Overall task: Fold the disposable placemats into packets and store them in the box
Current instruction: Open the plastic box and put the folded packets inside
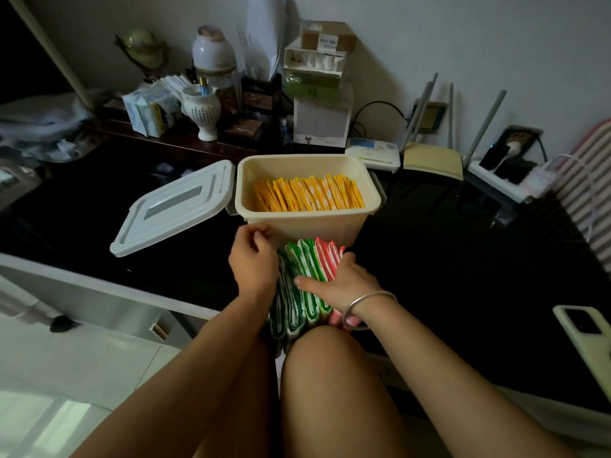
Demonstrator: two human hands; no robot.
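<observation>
Far left of both grips: white plastic lid with a grey panel [172, 206]. Lies off the box, flat on the black worktop [82, 200].

Left hand [253, 259]: presses against the left end of the row, fingers curled close to the box wall. Cannot tell whether this grip pinches a packet or only pushes.

Between the two grips: row of folded green-and-white and red-and-white plastic packets [307, 259]. Stands on edge at the near rim of the worktop, green toward the left grip, red toward the right. Runs left to right as a row. Long axis of each packet points away from the body, toward the box, with the folded edges up.

Just beyond the grips, touching the row's far ends: cream rectangular plastic box [314, 228], open. Already holds a packed row of yellow-and-white folded packets [307, 195], upright.

Right hand [344, 282]: holds the row's red end, fingers wrapped round it, thumb laid across the green tops.

Judging from this: folding looks finished, yellow batch stored. Left to do: lifting the squeezed row into the box, probably closing the lid.
</observation>
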